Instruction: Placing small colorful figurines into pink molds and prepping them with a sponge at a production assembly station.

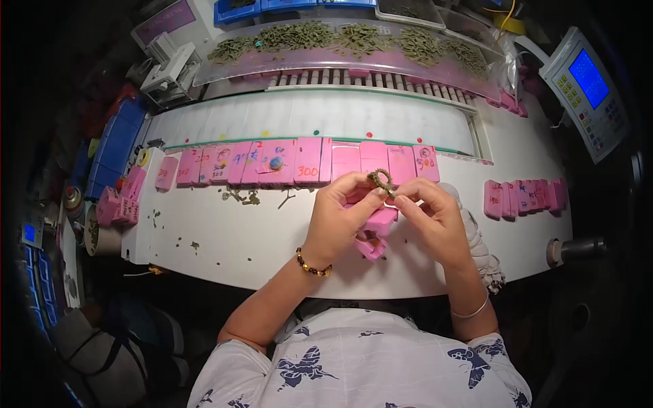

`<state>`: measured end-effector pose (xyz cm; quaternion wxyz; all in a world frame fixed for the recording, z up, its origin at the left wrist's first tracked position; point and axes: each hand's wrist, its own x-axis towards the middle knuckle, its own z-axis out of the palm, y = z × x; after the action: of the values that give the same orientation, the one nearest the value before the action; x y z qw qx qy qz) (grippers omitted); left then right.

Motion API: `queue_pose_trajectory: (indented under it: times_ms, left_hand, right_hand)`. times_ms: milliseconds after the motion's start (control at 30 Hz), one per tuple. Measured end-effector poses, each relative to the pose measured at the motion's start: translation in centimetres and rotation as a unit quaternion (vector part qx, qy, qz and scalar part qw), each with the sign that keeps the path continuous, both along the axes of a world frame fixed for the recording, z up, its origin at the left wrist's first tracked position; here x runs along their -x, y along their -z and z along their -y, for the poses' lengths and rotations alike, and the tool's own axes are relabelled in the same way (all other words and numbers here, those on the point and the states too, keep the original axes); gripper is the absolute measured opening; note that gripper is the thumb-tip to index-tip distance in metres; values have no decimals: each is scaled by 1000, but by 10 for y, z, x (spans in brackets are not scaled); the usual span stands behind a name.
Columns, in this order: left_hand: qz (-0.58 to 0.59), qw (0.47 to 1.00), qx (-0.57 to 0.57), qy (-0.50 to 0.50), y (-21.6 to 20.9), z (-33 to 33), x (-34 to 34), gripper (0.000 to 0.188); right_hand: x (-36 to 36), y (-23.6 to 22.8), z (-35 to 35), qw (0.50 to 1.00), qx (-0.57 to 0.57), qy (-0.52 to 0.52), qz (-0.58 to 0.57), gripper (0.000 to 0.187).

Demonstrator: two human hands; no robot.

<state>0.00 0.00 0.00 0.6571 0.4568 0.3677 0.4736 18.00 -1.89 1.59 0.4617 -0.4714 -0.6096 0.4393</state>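
My left hand and my right hand meet above the white table, both pinching a small olive-green ring of threaded pieces. The left thumb and fingers hold its near side; the right fingertips grip its lower right end. Under the hands lie pink block-shaped holders, partly hidden by my fingers. A beaded bracelet circles my left wrist, a thin band my right.
A row of pink blocks lines the table's far side, more pink blocks at right. Behind it a curved pink tray holds green pieces. A keypad unit with blue screen stands right. Green crumbs scatter left.
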Motion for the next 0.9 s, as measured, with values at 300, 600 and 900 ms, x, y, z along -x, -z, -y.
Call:
queue_pose_trajectory:
  times_ms: [300,600,900]
  left_hand:
    - [-16,999,-20,25,4,-1,1,13]
    - [36,997,-50,40,2,2,0,12]
    - [93,991,18,93,0,-3,6,13]
  right_hand:
    - [15,14,-2,999,9,21,-31,7]
    - [11,13,0,936,199,-31,-287,16]
    - [-4,7,-1,846,335,-125,-396,21]
